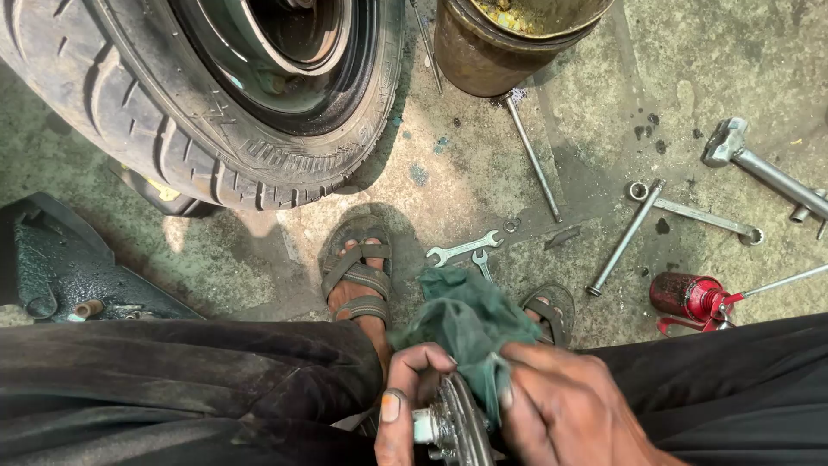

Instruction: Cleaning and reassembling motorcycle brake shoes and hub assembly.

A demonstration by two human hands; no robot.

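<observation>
Left grip (405,397) closed on one metal hub (453,427); right grip (561,406) pressing one green rag (470,319); two spanners (463,248)

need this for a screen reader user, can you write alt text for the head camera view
Seen from above, a person's left hand steadies a round metal part in the lap while the right hand presses a green cloth on it. On the concrete floor lie wrenches, a tyre, a rusty bucket and a red jack.

Bright sun on the concrete floor (483,173) — hard shadows, sharp focus, slight edge bending.
</observation>
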